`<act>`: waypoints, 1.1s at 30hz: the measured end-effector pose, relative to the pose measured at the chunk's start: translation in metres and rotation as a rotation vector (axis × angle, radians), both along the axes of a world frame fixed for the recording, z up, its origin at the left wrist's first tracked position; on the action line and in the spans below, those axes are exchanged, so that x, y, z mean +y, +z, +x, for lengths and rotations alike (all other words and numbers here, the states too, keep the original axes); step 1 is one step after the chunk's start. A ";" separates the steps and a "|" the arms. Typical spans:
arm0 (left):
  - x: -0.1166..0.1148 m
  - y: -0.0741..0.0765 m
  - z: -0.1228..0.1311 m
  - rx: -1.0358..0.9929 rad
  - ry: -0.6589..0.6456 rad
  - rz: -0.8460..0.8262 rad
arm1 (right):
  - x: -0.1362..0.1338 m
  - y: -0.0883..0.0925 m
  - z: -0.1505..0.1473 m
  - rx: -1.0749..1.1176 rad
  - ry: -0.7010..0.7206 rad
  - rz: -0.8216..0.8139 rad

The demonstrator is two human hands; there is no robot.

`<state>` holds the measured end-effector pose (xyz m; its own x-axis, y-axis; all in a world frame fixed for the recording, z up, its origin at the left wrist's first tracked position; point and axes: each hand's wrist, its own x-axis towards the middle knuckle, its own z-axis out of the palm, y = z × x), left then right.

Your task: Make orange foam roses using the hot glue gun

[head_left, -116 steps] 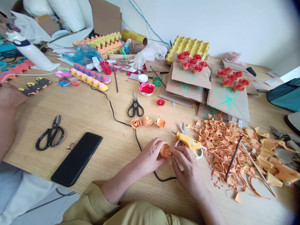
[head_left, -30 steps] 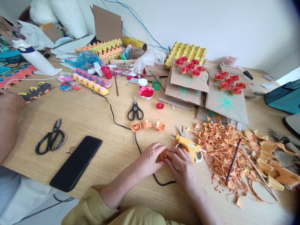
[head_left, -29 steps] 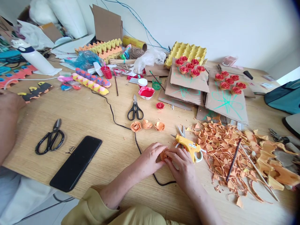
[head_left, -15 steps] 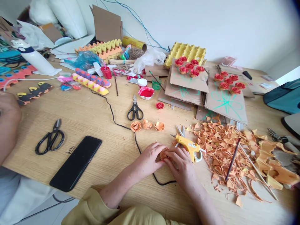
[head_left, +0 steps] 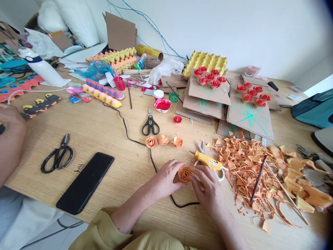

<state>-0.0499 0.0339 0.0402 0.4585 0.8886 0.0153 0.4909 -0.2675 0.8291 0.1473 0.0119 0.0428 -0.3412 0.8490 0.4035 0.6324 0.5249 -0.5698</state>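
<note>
An orange rose-shaped flower (head_left: 184, 173) is between my hands, its spiral face turned up. My left hand (head_left: 169, 176) grips it from the left, with thumb and fingers around its edge. The fingertips of my right hand (head_left: 206, 185) pinch its right edge. Just beyond my right hand lie a yellow glue gun (head_left: 208, 160) and white-handled scissors (head_left: 221, 174), partly hidden. Three orange flowers (head_left: 151, 142) sit in a row ahead of my hands, with a single red flower (head_left: 177, 119) behind them.
Orange scraps (head_left: 247, 170) pile up at right. Black scissors (head_left: 150, 125), a red paint bowl (head_left: 162, 105) and cardboard (head_left: 249, 118) bearing red flowers stand farther back. At left are a phone (head_left: 85, 183), more scissors (head_left: 57, 156) and another person's hand (head_left: 11, 135). A black cord crosses the table.
The flower between my hands now shows its spiral face. My right hand has shifted slightly right and uncovered more of it. The view has tilted slightly.
</note>
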 end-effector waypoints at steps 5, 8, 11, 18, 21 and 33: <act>0.001 0.002 0.001 0.014 -0.002 -0.003 | 0.002 -0.004 -0.009 -0.099 0.054 -0.024; 0.001 0.001 0.001 0.018 -0.004 0.009 | 0.003 -0.006 -0.010 -0.111 0.058 -0.032; 0.001 -0.001 0.002 0.021 -0.004 0.015 | 0.004 -0.008 -0.009 -0.119 0.057 -0.041; 0.002 0.001 0.002 0.036 -0.003 0.012 | 0.005 -0.009 -0.008 -0.103 0.063 -0.044; 0.002 0.000 0.002 0.036 -0.003 0.013 | 0.005 -0.009 -0.008 -0.097 0.067 -0.058; 0.003 0.002 -0.001 0.000 0.027 0.053 | 0.001 -0.004 -0.006 -0.051 0.032 0.051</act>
